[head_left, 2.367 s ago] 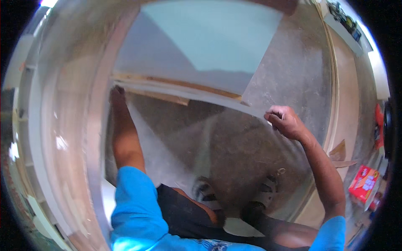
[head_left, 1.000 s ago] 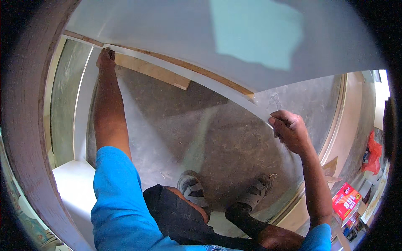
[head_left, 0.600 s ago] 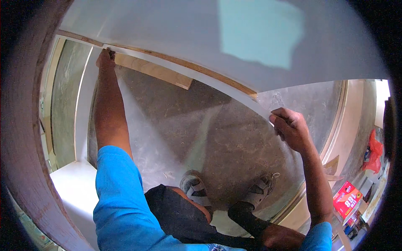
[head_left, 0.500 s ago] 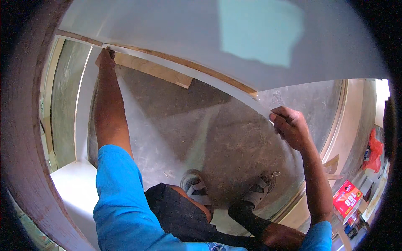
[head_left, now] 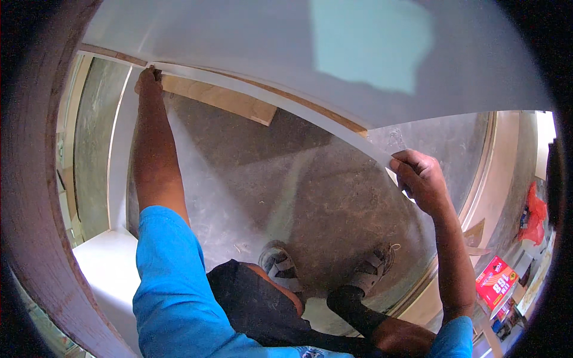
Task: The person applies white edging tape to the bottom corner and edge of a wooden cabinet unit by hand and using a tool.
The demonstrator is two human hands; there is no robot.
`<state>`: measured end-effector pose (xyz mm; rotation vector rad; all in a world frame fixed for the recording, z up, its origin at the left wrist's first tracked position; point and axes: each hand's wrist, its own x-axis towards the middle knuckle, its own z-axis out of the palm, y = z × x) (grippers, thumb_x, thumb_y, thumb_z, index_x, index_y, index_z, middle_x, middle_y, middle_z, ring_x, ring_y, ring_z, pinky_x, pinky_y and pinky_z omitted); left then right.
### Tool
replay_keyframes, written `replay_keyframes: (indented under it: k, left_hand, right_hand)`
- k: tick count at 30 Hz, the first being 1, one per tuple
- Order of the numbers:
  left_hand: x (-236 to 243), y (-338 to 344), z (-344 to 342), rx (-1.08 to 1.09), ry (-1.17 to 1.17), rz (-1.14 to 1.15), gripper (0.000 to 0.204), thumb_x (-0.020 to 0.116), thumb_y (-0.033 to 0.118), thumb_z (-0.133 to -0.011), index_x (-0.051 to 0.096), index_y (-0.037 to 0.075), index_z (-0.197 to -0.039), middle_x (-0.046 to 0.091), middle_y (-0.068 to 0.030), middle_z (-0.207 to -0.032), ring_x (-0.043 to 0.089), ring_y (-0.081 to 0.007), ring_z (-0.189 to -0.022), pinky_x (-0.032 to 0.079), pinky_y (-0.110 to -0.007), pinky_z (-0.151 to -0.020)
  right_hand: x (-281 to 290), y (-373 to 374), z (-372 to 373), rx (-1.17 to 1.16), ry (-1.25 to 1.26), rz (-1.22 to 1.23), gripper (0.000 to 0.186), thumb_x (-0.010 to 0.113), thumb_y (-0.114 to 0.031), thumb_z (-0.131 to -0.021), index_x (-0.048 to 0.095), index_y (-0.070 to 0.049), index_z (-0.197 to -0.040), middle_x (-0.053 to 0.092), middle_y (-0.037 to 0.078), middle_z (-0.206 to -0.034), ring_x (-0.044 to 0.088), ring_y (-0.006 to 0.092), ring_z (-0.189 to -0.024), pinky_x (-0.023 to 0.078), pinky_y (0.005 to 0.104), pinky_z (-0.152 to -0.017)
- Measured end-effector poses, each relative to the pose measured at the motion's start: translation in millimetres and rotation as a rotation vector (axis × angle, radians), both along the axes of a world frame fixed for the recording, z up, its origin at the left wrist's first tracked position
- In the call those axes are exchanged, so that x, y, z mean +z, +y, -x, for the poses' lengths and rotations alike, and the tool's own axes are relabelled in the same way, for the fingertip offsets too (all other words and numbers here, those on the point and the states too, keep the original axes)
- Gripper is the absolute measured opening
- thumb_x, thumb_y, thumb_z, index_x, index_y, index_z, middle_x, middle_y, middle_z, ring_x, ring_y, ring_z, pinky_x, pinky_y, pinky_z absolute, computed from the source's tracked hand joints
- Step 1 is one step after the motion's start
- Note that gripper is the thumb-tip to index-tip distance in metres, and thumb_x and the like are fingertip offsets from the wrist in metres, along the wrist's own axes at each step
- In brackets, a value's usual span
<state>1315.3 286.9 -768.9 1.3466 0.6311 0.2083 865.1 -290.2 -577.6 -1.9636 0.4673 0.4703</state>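
Note:
A long thin white strip (head_left: 334, 124) runs along the bare wood edge (head_left: 322, 110) of a large white panel (head_left: 239, 36). At the strip's far left end, my left hand (head_left: 148, 81) is closed against the panel edge, its fingertips mostly hidden. My right hand (head_left: 422, 179) pinches the strip's other end between thumb and fingers, to the right of where the wood edge ends. Towards my right hand the strip stands off the edge in a slight curve. Below the panel, near my left hand, a flat wooden board (head_left: 239, 106) sticks out.
Beneath my arms lies a dusty concrete floor (head_left: 239, 173), where my sandalled feet stand. A curved-looking brown wooden edge (head_left: 36, 179) fills the left rim. White panels (head_left: 104, 268) stand at left. At right are a red box (head_left: 496, 280) and a red plastic bag (head_left: 535, 218).
My right hand has shifted slightly to the right with the strip's end. The strip has moved a little with it. My left hand stays at the far corner.

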Motion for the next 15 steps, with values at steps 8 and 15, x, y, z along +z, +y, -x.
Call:
replay_keyframes:
  k: [8,15]
  left_hand:
    - [3,2,-3,-0.008,-0.027,0.071,0.027,0.059,0.016,-0.095,0.058,-0.01,-0.103,0.066,-0.0165,-0.097,0.066,-0.0255,-0.079,0.057,-0.032,-0.062]
    - [35,80,-29,-0.349,-0.19,-1.318,0.03,0.059,0.021,-0.096,0.062,-0.008,-0.096,0.068,-0.0127,-0.091,0.066,-0.0192,-0.074,0.055,-0.027,-0.059]
  right_hand:
    - [-9,1,1,-0.015,-0.004,-0.027,0.025,0.064,-0.025,-0.094,0.067,0.0,-0.095,0.059,0.002,-0.069,0.054,0.0089,-0.061,0.045,0.027,-0.056]
    - [3,-3,9,-0.024,-0.022,-0.119,0.023,0.063,-0.023,-0.094,0.067,0.0,-0.094,0.059,0.002,-0.068,0.053,0.0091,-0.059,0.044,0.0273,-0.055]
